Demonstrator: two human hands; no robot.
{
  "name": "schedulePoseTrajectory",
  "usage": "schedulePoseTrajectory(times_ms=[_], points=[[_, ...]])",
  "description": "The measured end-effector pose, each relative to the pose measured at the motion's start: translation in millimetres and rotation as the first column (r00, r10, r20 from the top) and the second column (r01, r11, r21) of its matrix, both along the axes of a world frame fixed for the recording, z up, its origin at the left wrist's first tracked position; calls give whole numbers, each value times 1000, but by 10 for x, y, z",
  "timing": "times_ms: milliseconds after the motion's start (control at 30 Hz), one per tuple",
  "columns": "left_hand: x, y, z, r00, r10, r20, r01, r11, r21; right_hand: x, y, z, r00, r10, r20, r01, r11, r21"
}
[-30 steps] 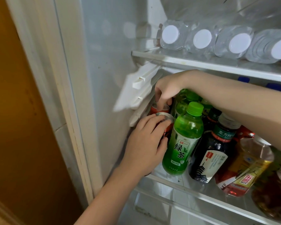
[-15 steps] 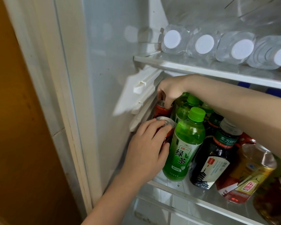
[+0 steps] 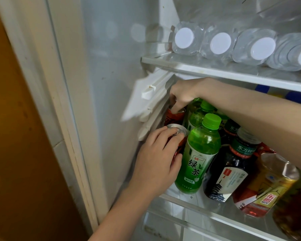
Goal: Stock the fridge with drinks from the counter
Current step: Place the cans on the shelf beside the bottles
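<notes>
**Change, last second.** Very little. Both hands keep the grips they had, and the two cans have barely shifted along the left end of the shelf (image 3: 215, 219). A bit more of the rear can's red side shows now. I judge this to be the final nudge into place, so two more drinks are nearly stocked, with release still to come.

**Front can** (image 3: 174, 128). On the middle shelf of the fridge (image 3: 111, 84), between the side wall and the green tea bottle (image 3: 200, 153), touching or just beside the bottle. It stands upright with its long axis vertical and its silver lid facing up. The pull tab lies at the fingertips.

**Rear can** (image 3: 175, 117). Directly behind the front can on the same shelf, also upright with its lid up. Its lower half is hidden.

**Left hand** (image 3: 156, 164). Wrapped round the front can's side, with the fingertips hooked over the rim.

**Right hand** (image 3: 182, 94). Reaches in over the bottle tops with its fingers pointing down and pinches the rear can's top edge.

**Other stock.** A dark bottle (image 3: 233, 171) and an amber bottle (image 3: 271, 180) stand to the right of the green one. On the upper shelf (image 3: 215, 71), water bottles (image 3: 220, 43) lie on their sides with white caps outward.
</notes>
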State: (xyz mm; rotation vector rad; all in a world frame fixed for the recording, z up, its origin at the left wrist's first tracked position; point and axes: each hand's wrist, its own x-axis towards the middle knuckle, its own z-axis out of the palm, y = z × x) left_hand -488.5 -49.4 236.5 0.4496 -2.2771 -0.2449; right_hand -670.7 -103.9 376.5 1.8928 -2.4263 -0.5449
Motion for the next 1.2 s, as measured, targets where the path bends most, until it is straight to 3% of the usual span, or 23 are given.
schedulePoseTrajectory(times_ms=[233, 533, 667, 800, 933, 1067, 1200], points=[[0, 9, 2, 1000, 3, 13, -3, 1000, 0, -82, 16, -42, 991, -37, 131, 52, 992, -114], [7, 9, 6, 1000, -9, 5, 9, 1000, 1, -116, -13, -69, 983, -64, 169, 88, 987, -133], [3, 12, 3, 1000, -12, -11, 13, 1000, 4, -119, 1, -68, 984, -70, 164, 91, 989, -119], [12, 4, 1, 999, -27, -19, 27, 1000, 7, -26, 20, -52, 999, -36, -3, 36, 999, -37], [32, 43, -8, 998, -30, -52, 34, 997, 68, 35, 90, 50, 1000, -2, -21, 1, 999, -50], [88, 100, -56, 992, 17, -124, 5, 985, 174, 72, 163, 128, 993, 59, 99, -42, 985, -170], [126, 169, -168, 973, 77, -216, -19, 966, 258, 172, 319, 172, 955, 67, 290, -47, 996, -78]])
